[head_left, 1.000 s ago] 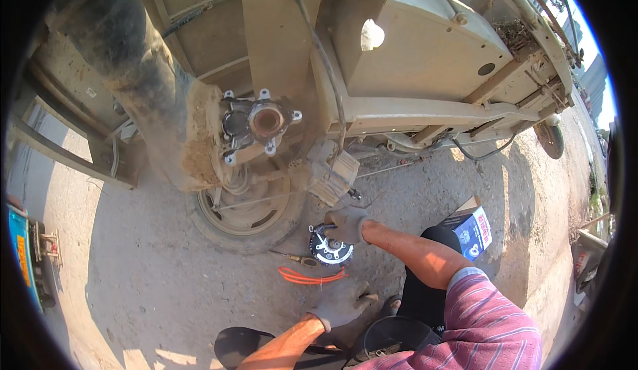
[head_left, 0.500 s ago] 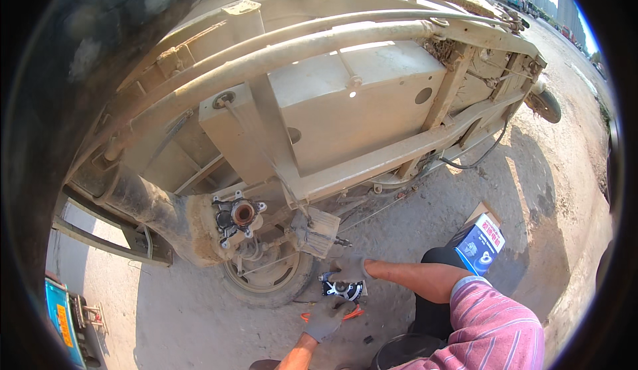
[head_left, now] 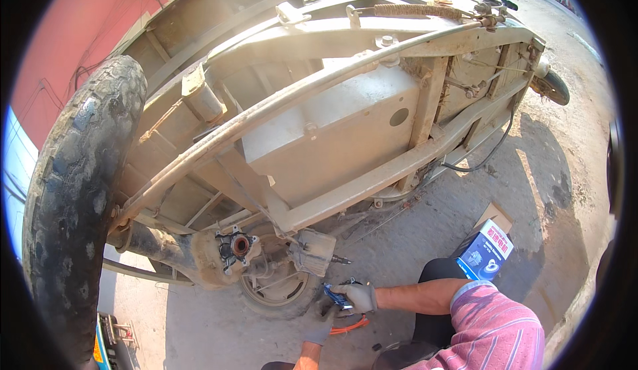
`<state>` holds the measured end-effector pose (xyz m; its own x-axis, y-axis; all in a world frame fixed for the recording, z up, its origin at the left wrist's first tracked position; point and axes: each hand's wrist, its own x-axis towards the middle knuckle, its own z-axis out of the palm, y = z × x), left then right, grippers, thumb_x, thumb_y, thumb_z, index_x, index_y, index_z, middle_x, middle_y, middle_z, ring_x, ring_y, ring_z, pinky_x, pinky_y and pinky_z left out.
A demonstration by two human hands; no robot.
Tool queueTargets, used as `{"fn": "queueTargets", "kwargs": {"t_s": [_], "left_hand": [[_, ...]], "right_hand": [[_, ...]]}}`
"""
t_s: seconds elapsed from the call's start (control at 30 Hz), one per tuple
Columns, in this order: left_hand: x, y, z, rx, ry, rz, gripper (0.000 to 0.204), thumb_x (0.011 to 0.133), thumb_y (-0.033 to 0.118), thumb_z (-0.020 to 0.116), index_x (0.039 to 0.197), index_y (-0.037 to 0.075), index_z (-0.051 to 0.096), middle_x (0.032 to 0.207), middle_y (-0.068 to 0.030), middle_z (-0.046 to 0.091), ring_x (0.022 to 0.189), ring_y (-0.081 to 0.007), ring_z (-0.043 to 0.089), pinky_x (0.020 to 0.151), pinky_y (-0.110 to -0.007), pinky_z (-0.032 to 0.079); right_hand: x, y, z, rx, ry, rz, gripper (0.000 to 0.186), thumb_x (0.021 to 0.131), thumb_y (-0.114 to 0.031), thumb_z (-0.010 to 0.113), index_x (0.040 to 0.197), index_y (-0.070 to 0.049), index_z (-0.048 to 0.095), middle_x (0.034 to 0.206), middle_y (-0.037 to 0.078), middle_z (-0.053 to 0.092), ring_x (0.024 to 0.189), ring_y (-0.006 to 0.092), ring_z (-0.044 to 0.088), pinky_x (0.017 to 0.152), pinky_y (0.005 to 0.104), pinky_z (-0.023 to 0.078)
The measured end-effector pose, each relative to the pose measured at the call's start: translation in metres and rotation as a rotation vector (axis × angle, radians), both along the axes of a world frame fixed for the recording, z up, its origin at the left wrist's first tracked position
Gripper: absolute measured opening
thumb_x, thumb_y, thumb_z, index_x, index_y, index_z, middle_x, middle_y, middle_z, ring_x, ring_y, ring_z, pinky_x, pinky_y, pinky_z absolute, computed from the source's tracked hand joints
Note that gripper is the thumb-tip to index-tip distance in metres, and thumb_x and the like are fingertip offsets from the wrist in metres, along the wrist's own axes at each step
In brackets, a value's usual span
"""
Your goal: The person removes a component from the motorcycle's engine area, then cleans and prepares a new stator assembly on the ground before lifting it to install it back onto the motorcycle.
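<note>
My gloved right hand (head_left: pixel 357 298) grips a small dark, silvery disc part with bluish shine (head_left: pixel 336 295) above the dirt ground. My gloved left hand (head_left: pixel 318 327) is at that part’s lower left, its fingers bent and partly in shadow; what they hold is unclear. An orange loop of cable or ties (head_left: pixel 349 327) lies under my hands. Behind them are a grey housing with cooling fins (head_left: pixel 311 250) and an exposed hub with bolt lugs (head_left: pixel 239 247) on the underside of a tipped-over vehicle.
The dusty vehicle frame (head_left: pixel 345 184) fills the upper view. A worn tire (head_left: pixel 80 184) stands at left; a small wheel (head_left: pixel 551 91) is at far right. An open blue-and-white cardboard box (head_left: pixel 488 257) is by my right knee. A red wall (head_left: pixel 73 17) is behind.
My view has tilted up to show more frame, the left tire and the wall. My left hand has moved up to the disc, which now appears tilted up in my right hand.
</note>
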<state>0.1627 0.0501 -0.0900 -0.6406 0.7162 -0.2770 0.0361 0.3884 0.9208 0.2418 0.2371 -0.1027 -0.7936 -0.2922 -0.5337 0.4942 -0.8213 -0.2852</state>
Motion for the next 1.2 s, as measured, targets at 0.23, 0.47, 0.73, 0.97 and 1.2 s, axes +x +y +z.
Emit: {"fn": "queueTargets", "kwargs": {"t_s": [0.23,0.47,0.73,0.97,1.2], "left_hand": [[0.013,-0.022,-0.031,-0.102,0.238,-0.042,0.031,0.101,0.013,0.068,0.127,-0.003,0.07,0.113,-0.014,0.078,0.101,-0.0207,0.073,0.093,-0.037,0.056],[0.036,-0.028,-0.016,-0.189,0.068,0.002,0.034,0.103,0.02,0.067,0.13,-0.001,0.07,0.116,-0.0128,0.078,0.104,-0.0223,0.073,0.095,-0.037,0.055],[0.052,-0.012,0.051,-0.162,0.677,-0.108,0.029,0.096,0.023,0.068,0.12,0.007,0.076,0.112,-0.0179,0.076,0.102,-0.0368,0.072,0.088,-0.046,0.057],[0.036,-0.039,0.007,0.016,0.104,0.249,0.028,0.102,0.03,0.071,0.12,0.008,0.073,0.1,-0.0092,0.076,0.096,-0.0266,0.073,0.085,-0.04,0.056],[0.037,-0.05,-0.003,-0.04,0.084,0.443,0.043,0.109,0.023,0.067,0.142,-0.003,0.061,0.127,-0.0084,0.071,0.108,-0.0148,0.068,0.094,-0.029,0.056]], "right_hand": [[0.009,-0.016,-0.01,-0.027,-0.107,-0.049,0.034,0.109,-0.039,0.059,0.118,-0.008,0.071,0.11,0.011,0.079,0.101,0.0288,0.075,0.088,0.0503,0.06],[0.025,-0.032,0.004,-0.052,-0.097,-0.107,0.038,0.109,-0.037,0.057,0.118,-0.003,0.07,0.105,0.013,0.078,0.09,0.0339,0.074,0.085,0.0519,0.061],[0.029,-0.03,-0.008,-0.244,0.277,-0.076,0.052,0.112,-0.039,0.041,0.112,0.006,0.067,0.111,0.027,0.076,0.091,0.0434,0.074,0.09,0.0514,0.06],[0.018,-0.057,0.025,0.208,-0.113,-0.202,0.032,0.111,-0.032,0.054,0.114,-0.003,0.069,0.098,0.012,0.075,0.084,0.0224,0.074,0.079,0.0415,0.063],[0.016,-0.078,0.024,0.407,0.138,-0.077,0.039,0.114,-0.033,0.041,0.118,-0.005,0.067,0.103,0.008,0.072,0.089,0.0156,0.069,0.083,0.0323,0.057]]}}
